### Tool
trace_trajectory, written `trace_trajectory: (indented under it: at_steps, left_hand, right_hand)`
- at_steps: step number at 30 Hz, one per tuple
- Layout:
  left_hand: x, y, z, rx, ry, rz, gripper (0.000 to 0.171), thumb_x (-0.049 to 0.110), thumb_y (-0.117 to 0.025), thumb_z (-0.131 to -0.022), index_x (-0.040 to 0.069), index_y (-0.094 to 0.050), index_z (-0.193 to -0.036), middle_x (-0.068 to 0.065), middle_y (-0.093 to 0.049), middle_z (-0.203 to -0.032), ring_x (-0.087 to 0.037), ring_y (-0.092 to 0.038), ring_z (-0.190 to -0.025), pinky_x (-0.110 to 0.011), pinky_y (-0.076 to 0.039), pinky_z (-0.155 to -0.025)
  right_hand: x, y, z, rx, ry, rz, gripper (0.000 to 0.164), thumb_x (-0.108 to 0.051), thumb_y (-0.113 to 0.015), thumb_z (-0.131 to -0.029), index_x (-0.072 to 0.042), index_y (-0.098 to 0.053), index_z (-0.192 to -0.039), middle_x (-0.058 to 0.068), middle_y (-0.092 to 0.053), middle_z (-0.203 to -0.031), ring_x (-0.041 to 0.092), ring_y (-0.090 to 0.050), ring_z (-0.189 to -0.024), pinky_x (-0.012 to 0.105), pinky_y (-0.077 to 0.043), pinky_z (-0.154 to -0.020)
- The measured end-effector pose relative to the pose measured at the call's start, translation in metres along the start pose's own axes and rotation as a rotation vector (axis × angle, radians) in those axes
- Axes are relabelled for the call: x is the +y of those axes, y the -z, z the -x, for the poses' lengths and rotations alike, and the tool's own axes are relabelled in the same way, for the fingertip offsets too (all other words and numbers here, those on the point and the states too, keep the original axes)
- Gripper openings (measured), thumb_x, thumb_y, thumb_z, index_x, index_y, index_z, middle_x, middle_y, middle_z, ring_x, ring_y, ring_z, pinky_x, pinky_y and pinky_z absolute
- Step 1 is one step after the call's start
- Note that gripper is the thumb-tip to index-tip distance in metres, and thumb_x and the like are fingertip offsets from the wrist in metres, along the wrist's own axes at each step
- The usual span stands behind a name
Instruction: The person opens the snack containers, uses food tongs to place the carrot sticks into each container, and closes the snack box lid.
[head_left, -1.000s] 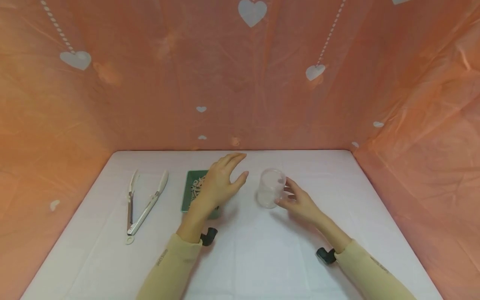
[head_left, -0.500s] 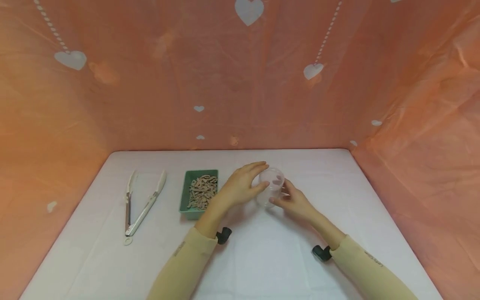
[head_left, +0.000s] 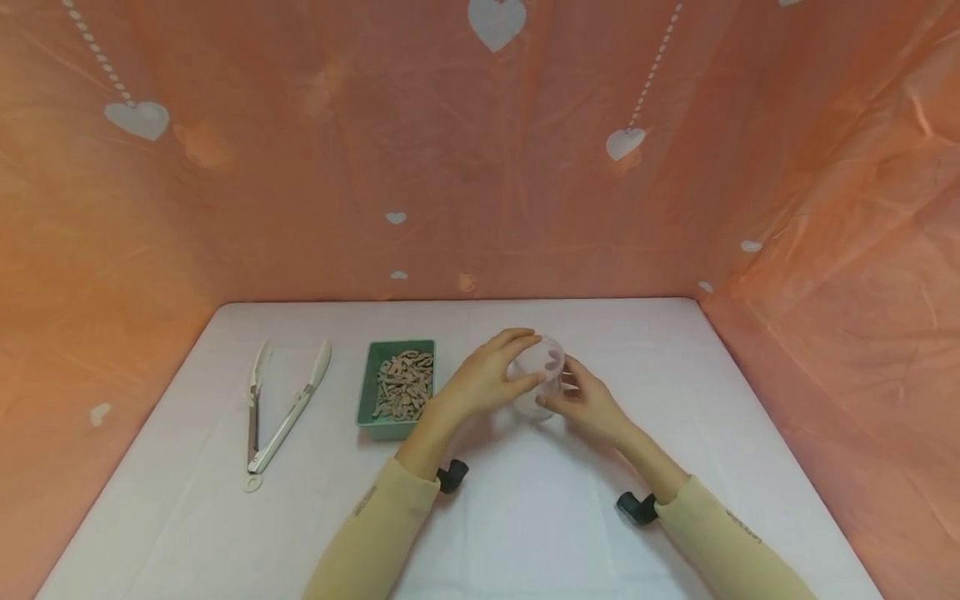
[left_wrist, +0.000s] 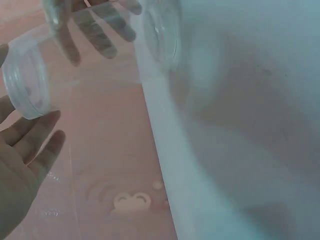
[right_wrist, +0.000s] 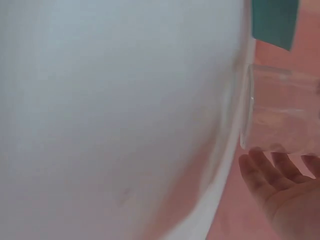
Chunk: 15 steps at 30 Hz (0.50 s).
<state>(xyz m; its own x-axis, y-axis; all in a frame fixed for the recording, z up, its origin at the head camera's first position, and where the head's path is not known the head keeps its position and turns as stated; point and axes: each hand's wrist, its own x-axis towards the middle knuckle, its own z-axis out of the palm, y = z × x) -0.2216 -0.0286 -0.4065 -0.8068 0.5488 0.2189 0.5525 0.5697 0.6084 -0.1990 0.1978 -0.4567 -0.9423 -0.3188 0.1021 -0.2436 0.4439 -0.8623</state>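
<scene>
A clear plastic jar (head_left: 536, 360) stands upright near the middle of the white table. My left hand (head_left: 486, 375) grips its round top end from the left, with the thumb in front and fingers behind. In the left wrist view these fingers curl about the jar's ridged top (left_wrist: 31, 82). My right hand (head_left: 594, 407) holds the jar's side lower down from the right. Through the clear wall (left_wrist: 107, 72) the right fingers show against the far side. The right wrist view has the jar (right_wrist: 280, 112) above the right fingers (right_wrist: 267, 175).
Left of the jar sits a green tray (head_left: 375, 429) of small brown, strip-like pieces (head_left: 405, 383). Farther left, spread tongs (head_left: 283, 433) with pale tips lie on the table (head_left: 540, 533). Orange sheeting (head_left: 315, 183) with hearts walls in the back and sides.
My left hand has moved right from over the green tray to the jar's top and taken hold there. My right hand stays at the jar's side.
</scene>
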Motion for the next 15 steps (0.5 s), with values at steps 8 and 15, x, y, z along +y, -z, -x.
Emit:
trace_trajectory:
  at_steps: [8,15]
  left_hand:
    - [-0.001,0.001,0.013,0.122,-0.017,0.120,0.061,0.037,-0.067,-0.102,0.007,-0.051,-0.153,-0.009,-0.046,-0.157,-0.030,-0.044,-0.146,-0.049,-0.038,-0.117]
    - [0.001,0.004,0.019,0.189,-0.001,0.146,0.060,0.039,-0.067,-0.103,0.010,-0.051,-0.153,-0.006,-0.046,-0.156,-0.028,-0.044,-0.146,-0.051,-0.038,-0.116]
  right_hand:
    - [-0.018,-0.005,0.007,0.046,0.018,-0.048,0.079,-0.014,-0.076,-0.093,-0.002,-0.035,-0.160,0.027,-0.042,-0.154,0.047,-0.046,-0.140,0.062,-0.042,-0.110]
    - [-0.024,-0.014,0.002,0.117,0.055,-0.040,0.083,-0.014,-0.084,-0.087,-0.005,-0.042,-0.157,0.021,-0.050,-0.147,0.043,-0.049,-0.136,0.064,-0.043,-0.107]
